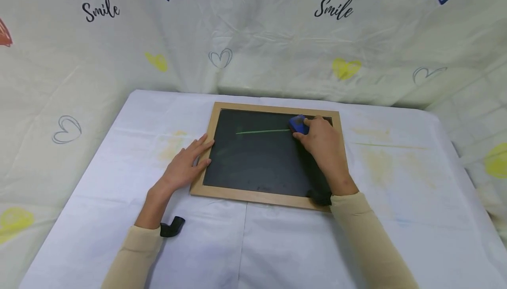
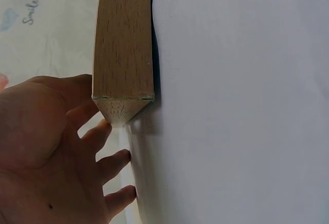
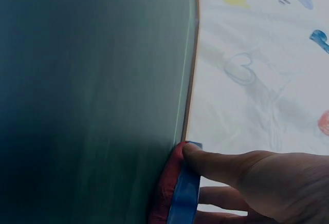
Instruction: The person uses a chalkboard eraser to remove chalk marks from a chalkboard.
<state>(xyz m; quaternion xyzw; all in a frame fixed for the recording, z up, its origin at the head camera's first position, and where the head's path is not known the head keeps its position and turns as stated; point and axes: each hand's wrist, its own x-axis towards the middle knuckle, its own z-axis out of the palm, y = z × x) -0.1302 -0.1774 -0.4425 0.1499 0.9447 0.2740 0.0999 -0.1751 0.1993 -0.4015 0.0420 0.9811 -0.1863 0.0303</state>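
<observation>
A small chalkboard (image 1: 253, 161) in a light wooden frame lies on the white-covered table. Across its upper part runs a thin green chalk line (image 1: 261, 131). My right hand (image 1: 325, 141) grips a blue chalkboard eraser (image 1: 297, 123) at the line's right end. In the right wrist view the eraser (image 3: 184, 198) shows a red pad against the dark surface, with the thumb on its blue back. My left hand (image 1: 184, 166) rests at the board's left edge, fingers spread and fingertips on the wooden frame (image 1: 212, 124). In the left wrist view the frame's corner (image 2: 123, 44) stands beside that hand.
Yellow smudges (image 1: 378, 161) and a faint line mark the tablecloth right of the board. Behind the table hangs a pale cloth (image 1: 269, 38) printed with hearts and "Smile". A black strap piece (image 1: 172, 226) sits at the left wrist.
</observation>
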